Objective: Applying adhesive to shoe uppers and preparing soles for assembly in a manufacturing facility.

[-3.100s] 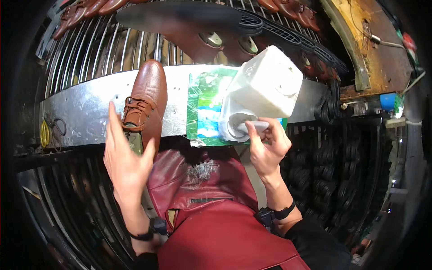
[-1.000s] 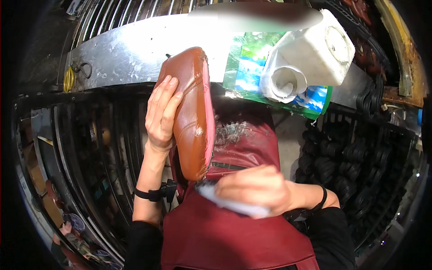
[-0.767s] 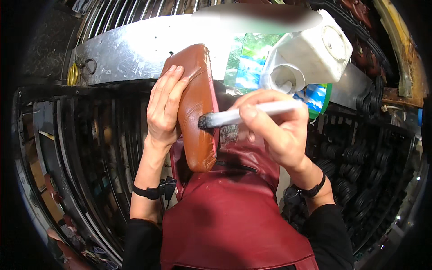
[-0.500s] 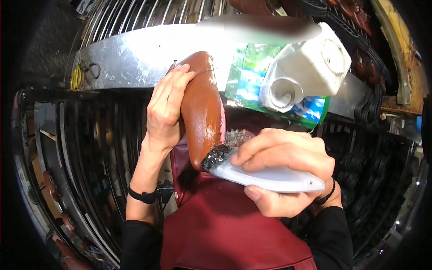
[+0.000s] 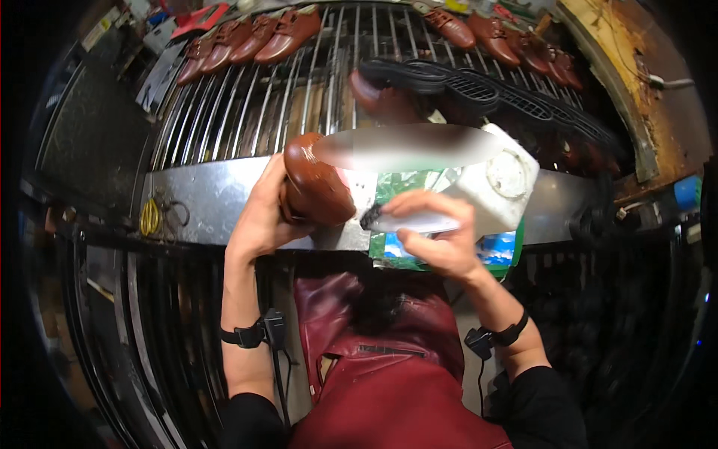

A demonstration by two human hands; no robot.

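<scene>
A glossy brown leather shoe upper (image 5: 318, 191) is gripped by my left hand (image 5: 262, 213) above the metal ledge, its rounded end tilted up. My fingers go behind it and are partly hidden. My right hand (image 5: 443, 236) is closed round the pale handle of a brush (image 5: 415, 221). The brush's dark, wet-looking bristles point left, a small gap away from the shoe upper. Just beyond my right hand lies a white plastic jug (image 5: 511, 179) with its top cut away, resting on a green and blue printed sheet (image 5: 402, 258). A blurred patch hides part of the area behind.
Behind the metal ledge (image 5: 202, 194) runs a rack of metal bars (image 5: 299, 112). Brown lace-up shoes (image 5: 288, 36) stand on it at far left, others at far right. Black soles (image 5: 464, 90) lie across the bars. Yellow-handled scissors (image 5: 150, 215) sit at the ledge's left end.
The shoe upper has moved away from my body, up over the ledge, and turned in my left hand. The brush has come off its surface. The view takes in more of the rack.
</scene>
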